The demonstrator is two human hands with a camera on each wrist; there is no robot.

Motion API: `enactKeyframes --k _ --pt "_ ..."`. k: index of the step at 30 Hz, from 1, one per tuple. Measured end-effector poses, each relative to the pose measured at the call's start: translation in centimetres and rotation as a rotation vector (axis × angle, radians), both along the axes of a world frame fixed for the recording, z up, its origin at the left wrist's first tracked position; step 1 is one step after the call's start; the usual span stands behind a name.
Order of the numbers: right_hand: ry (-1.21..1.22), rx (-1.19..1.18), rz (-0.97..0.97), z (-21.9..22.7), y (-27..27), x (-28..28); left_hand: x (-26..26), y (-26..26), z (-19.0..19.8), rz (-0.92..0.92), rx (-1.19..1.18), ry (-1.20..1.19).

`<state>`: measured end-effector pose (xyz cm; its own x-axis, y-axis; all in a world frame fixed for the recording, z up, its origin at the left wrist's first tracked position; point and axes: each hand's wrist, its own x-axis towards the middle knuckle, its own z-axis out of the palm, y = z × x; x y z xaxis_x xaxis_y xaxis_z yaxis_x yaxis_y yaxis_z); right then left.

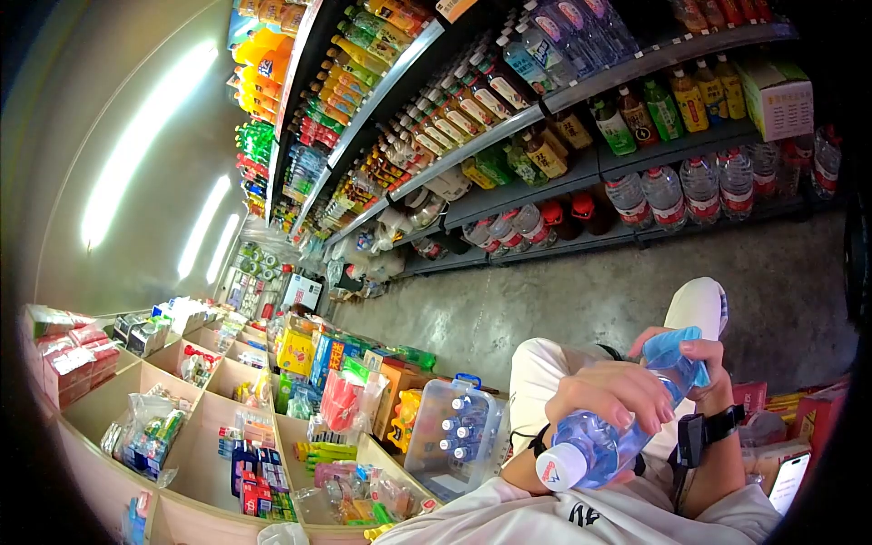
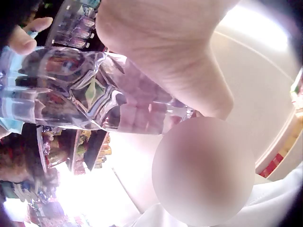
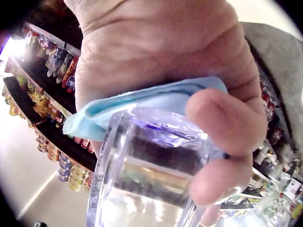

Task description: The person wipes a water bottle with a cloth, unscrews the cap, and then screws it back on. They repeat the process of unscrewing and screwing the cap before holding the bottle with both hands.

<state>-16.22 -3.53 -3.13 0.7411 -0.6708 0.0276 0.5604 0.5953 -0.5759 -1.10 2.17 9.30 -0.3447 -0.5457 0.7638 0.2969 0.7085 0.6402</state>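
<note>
A clear plastic water bottle (image 1: 595, 445) lies slantwise above the person's lap, its white cap (image 1: 560, 466) toward the lower left. The left hand (image 1: 610, 392) grips its body from above, fingers curled over the side. At the base end, the right hand (image 1: 713, 363) holds a folded light blue cloth (image 1: 670, 343) against the bottle. The right wrist view shows this cloth (image 3: 142, 106) between the palm and the bottle's base (image 3: 165, 130), with thumb and fingers bent around the edge. Seen from the left wrist, the bottle's ribbed, patterned wall (image 2: 92, 90) is transparent.
An open clear plastic bin (image 1: 454, 445) with several small capped bottles stands left of the lap. Wooden compartments (image 1: 195, 445) of packaged goods spread further left. Drink shelves (image 1: 545, 204) line the far side beyond the grey floor (image 1: 590, 291). A phone (image 1: 788, 481) leans at the right.
</note>
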Motion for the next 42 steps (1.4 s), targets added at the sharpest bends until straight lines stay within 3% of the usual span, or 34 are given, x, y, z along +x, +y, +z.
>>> enactKeyframes --k 42 --pt "0.015 0.025 -0.060 0.59 -0.18 -0.22 0.15 -0.11 0.05 -0.040 0.096 -0.004"
